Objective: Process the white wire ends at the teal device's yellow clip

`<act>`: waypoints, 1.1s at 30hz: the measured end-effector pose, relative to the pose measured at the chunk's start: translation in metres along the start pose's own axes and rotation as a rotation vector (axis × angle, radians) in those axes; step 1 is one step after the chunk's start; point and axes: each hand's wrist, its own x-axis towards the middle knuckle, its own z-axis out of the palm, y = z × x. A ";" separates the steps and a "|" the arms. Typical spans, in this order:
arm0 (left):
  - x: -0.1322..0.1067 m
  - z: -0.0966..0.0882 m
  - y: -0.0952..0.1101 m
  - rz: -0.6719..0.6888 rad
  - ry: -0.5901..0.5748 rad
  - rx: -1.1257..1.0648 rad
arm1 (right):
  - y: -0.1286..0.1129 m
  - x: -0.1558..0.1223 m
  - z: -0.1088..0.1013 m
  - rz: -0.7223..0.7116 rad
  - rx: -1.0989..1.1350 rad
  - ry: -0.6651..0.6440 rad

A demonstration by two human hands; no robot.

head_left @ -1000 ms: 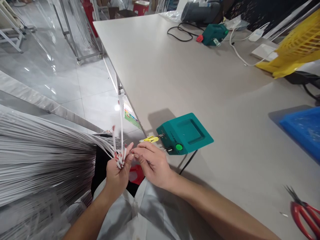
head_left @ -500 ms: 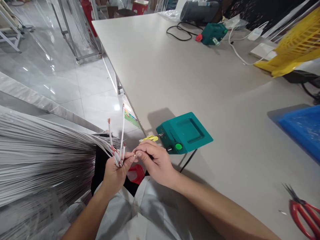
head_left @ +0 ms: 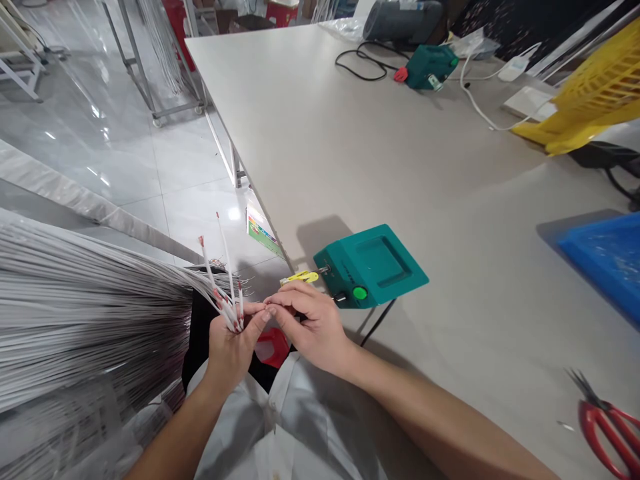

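Note:
My left hand is closed around several white wires with reddish-brown ends that stick up from the fist. The thumb and index finger reach right and meet the fingertips of my right hand. My right hand is pinched there; whatever sits between the fingertips is too small and covered to make out. Just beyond the right hand stands a green device with a shallow tray, a bright green button and dark knobs. A yellow clip is attached at its left side.
A dense bundle of white wires hangs at the left. Red-handled scissors lie at the table's lower right, below a blue tray. A second green device, a dark cable and a yellow plastic object are farther back.
The upright wire ends in my left hand have swung left and tilted. The pale bit at the fingertips is now covered as the two hands' fingertips press closer.

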 end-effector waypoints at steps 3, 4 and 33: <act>-0.002 -0.002 -0.003 -0.003 -0.069 -0.023 | 0.000 0.001 -0.002 0.004 0.021 -0.039; -0.002 -0.003 -0.004 -0.007 -0.085 -0.030 | 0.000 0.001 -0.002 0.005 0.020 -0.051; 0.005 -0.027 -0.003 0.010 -0.541 0.017 | 0.000 0.021 -0.033 0.000 0.132 -0.508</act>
